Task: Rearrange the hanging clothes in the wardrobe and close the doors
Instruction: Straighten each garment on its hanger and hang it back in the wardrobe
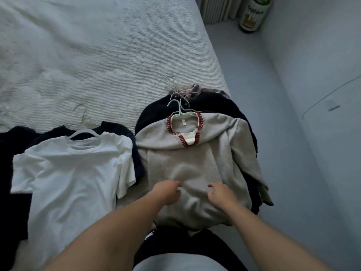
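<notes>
A grey sweater [175,159] with red stitching at the neck lies on a pale green hanger [178,109], on top of a pile of dark clothes [156,112] at the bed's right edge. My left hand [168,191] and my right hand [220,193] rest on the sweater's lower part with fingers loosely bent; I cannot tell if they pinch the fabric. To the left lies a white T-shirt [74,173] on a white hanger [82,132], over dark garments [17,143]. No wardrobe is in view.
The bed [88,55] has a white textured cover and takes up the upper left. A light floor [254,94] runs along its right side to a pale wall. A green bottle [253,15] stands in the far corner next to a radiator.
</notes>
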